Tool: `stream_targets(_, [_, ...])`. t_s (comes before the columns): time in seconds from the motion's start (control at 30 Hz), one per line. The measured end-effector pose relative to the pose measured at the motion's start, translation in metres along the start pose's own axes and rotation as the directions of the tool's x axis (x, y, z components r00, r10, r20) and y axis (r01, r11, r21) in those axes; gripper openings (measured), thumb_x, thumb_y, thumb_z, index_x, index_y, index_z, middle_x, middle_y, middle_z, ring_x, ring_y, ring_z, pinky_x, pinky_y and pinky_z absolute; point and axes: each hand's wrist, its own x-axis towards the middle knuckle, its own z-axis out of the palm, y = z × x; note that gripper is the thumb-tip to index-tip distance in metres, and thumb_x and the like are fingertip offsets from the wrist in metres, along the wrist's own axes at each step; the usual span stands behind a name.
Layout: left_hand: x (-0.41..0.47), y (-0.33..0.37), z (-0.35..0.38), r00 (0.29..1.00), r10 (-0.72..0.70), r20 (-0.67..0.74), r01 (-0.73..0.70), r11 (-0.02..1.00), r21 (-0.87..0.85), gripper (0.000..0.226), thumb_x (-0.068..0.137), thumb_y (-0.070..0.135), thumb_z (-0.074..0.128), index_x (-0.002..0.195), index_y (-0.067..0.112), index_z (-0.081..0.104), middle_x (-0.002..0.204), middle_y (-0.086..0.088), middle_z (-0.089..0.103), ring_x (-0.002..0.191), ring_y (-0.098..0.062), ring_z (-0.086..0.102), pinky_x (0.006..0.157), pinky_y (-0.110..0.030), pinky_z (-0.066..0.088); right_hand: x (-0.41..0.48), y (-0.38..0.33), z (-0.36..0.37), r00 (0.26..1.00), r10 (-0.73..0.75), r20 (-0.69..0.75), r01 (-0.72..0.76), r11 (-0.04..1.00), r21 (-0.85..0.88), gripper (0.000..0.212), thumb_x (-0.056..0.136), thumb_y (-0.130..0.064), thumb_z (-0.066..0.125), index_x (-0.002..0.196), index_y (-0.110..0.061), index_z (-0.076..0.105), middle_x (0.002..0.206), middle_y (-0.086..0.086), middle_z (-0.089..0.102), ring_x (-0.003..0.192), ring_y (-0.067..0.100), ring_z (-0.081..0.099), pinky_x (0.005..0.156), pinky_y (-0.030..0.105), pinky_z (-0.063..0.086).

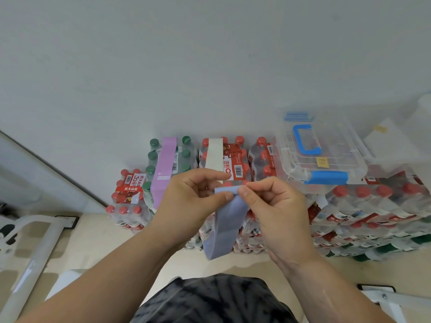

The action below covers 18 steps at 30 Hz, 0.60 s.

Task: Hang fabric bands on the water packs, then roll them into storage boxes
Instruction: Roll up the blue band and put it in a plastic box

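Head view: The left hand [193, 201] and the right hand [275, 206] are raised side by side, thumbs facing each other. Each hand pinches the top edge of a pale blue fabric band [227, 222] between thumb and forefinger, with the other fingers curled. The band's upper fold lies between the two thumbs, and the rest hangs slack below the hands as a flat loop, tilted toward the left forearm.

Beyond the left hand, a lilac fabric band [164, 169] is draped over a shrink-wrapped pack of green-capped water bottles [186, 157]. Directly beyond the knuckles of both hands, a cream fabric band [214, 157] lies over a shrink-wrapped pack of red-capped water bottles [238, 159].

Beyond and outboard of the right hand, a clear plastic storage box [338, 164] with a blue handle [305, 141] rests, lid closed, on a stack of red-capped water packs [373, 210]. Outboard of the left hand stands a lower red-capped pack [128, 199]. Under the forearms is a beige floor [105, 241].
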Motion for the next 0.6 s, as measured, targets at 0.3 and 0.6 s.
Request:
stream_targets(0.3, [0.0059,0.003,0.0041,1.0,0.027,-0.008,-0.027,1.0,0.0,0.029,0.08,-0.005,0.076,0.082,0.023,0.078,0.083,0.001,0.078,0.079,-0.017,0.073,0.071,-0.023,0.06,0.0048,0.0016,-0.0003,1.0,0.008,-0.028,-0.008,1.0,0.013,0.005,0.085,-0.016,0.076,0.088,-0.016,0.073,0.082,-0.001,0.077,0.079,0.015,0.075,0.072,0.026,0.062])
stream_targets(0.6, [0.01,0.0041,0.007,0.998,-0.007,0.058,0.013,0.995,-0.1,0.011,0.073,0.01,0.08,0.082,0.016,0.081,0.084,-0.008,0.078,0.084,-0.025,0.074,0.073,-0.031,0.062,0.007,0.0061,-0.0044,0.999,-0.03,-0.045,0.029,0.999,-0.026,0.011,0.086,-0.012,0.078,0.08,-0.021,0.077,0.081,0.0,0.077,0.082,0.02,0.074,0.08,0.034,0.063])
